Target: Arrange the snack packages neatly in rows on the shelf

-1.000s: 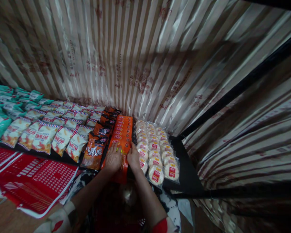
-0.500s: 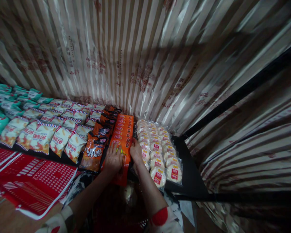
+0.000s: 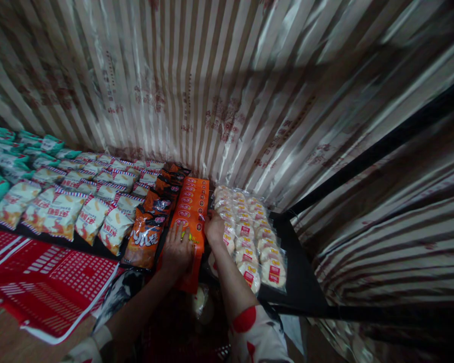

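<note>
**Squaring the orange pack row on the dark surface**

Nearest us, our left hand [image 3: 177,248] lies flat, fingers spread, pressing on the near end of the orange pack row [image 3: 189,215]. It is open, not closed around anything. The near end of the row overhangs the front edge of the dark surface [image 3: 293,275] and droops a little.

Just beyond, our right hand [image 3: 214,228] sits at the row's right edge, between it and the clear bags of round cakes [image 3: 249,229]. The fingers curl down against the edge; whether they pinch the film or only push, we cannot tell.

Judgement on doing this well: we keep the left palm as an anchor, flat and light, so the packs beneath are not crushed. The right hand works along the edge in short strokes, away from us, keeping the gap to the cakes even. The overhanging end wants sliding back onto the surface.

To the left, the dark orange snack bags [image 3: 147,237] touch the row; the white chip bags [image 3: 87,214] lie beyond them, then teal bags [image 3: 7,151] far left. A striped curtain [image 3: 227,91] hangs behind.
</note>
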Tool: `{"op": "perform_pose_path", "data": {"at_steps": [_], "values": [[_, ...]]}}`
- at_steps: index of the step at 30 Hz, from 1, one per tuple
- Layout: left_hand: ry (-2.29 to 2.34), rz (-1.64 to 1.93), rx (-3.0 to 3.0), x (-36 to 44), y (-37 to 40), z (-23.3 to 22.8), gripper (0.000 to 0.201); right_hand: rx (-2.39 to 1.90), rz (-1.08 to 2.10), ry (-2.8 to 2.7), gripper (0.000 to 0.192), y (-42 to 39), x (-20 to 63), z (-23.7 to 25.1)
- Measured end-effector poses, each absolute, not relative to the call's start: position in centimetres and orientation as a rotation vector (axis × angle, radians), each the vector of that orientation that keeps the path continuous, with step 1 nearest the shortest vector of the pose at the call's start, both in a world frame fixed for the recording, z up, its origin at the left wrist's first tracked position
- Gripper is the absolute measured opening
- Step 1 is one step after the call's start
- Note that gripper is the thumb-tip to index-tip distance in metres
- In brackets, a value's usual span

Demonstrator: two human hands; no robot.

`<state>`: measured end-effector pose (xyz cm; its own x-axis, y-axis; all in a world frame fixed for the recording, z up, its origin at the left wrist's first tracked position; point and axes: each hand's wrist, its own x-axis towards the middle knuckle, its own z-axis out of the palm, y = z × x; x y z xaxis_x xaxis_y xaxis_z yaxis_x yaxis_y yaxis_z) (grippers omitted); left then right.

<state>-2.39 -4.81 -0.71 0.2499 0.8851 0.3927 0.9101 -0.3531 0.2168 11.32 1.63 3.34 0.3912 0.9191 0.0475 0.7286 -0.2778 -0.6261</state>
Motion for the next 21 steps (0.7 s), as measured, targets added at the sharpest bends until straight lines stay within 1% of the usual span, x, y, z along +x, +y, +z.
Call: {"op": "perform_pose_path", "data": {"at_steps": [6, 21], "values": [[-1.775, -0.689, -2.462, -2.44, -4.81, -0.34, 0.043, -2.167, 0.356, -1.536, 0.032, 2.10, 11.64, 3.31], [-1.786, -0.679, -2.468, -2.27, -4.38, -0.58, 0.043, -2.252, 0.352, -1.580, 0.034, 2.53, 11.35, 3.70]]}}
